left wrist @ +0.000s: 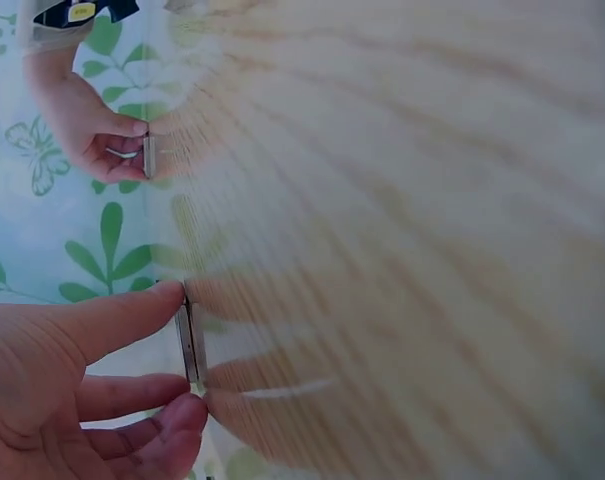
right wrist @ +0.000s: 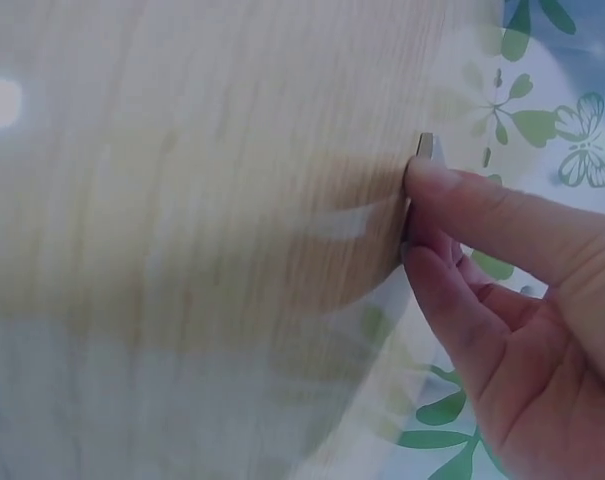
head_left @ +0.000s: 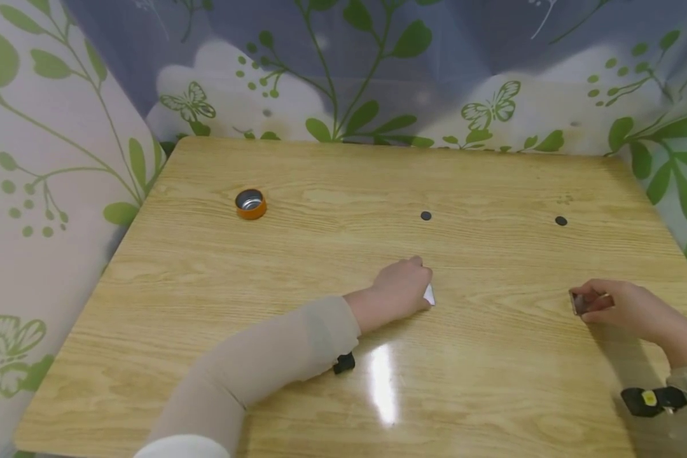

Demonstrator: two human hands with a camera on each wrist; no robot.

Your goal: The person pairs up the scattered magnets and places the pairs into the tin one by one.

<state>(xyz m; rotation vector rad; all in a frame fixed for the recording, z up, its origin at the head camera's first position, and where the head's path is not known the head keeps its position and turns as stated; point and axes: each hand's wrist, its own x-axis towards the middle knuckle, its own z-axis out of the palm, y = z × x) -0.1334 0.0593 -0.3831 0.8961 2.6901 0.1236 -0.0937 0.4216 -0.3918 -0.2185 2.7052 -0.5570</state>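
Note:
In the head view my left hand [head_left: 397, 289] is near the table's middle, pinching a thin, flat, silvery piece [head_left: 429, 294]. The left wrist view shows that piece [left wrist: 191, 340] edge-on between thumb and fingertips, close to the tabletop. Farther right, my right hand [head_left: 630, 310] grips a second thin flat piece [head_left: 576, 303] by its edges. Seen from the right wrist, this piece [right wrist: 426, 146] stands tilted at the wood surface, partly covered by thumb and fingers. What kind of pieces they are cannot be made out.
Two small dark discs lie apart beyond the hands, one near the middle [head_left: 426, 215] and one at the right [head_left: 561, 221]. A small orange bowl [head_left: 250, 204] with a metal inside stands back left. Leaf-patterned cloth [head_left: 366, 76] borders the wooden table [head_left: 166, 286].

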